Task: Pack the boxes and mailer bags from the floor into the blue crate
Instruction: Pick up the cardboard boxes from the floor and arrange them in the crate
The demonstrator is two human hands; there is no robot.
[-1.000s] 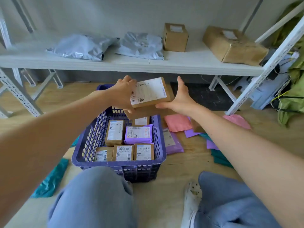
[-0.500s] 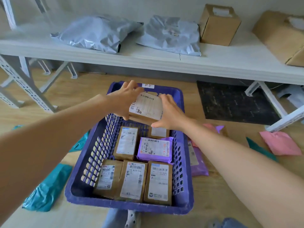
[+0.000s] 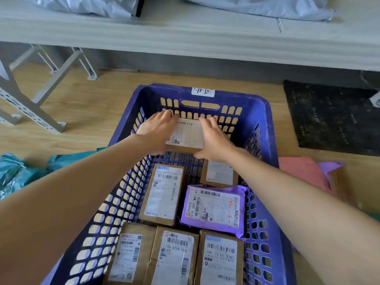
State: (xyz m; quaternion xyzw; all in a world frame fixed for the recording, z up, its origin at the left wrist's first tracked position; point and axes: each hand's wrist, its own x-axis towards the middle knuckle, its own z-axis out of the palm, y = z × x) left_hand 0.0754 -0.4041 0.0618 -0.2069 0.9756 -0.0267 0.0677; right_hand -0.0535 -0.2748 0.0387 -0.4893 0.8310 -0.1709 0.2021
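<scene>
Cardboard box (image 3: 186, 133): upper centre of frame, inside the blue crate (image 3: 254, 104), at its far wall. Left hand (image 3: 157, 131) and right hand (image 3: 214, 138) grip its sides, fingers curled over the edges. Best set flat and square in the bare gap, then released. Pink mailer bag (image 3: 302, 171): floor (image 3: 92, 103), right.

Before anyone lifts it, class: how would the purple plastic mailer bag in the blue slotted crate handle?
The purple plastic mailer bag probably flexes somewhat; its edges are wrinkled. Its smooth film may be slippery. Lying flat, it seems unlikely to roll.
</scene>
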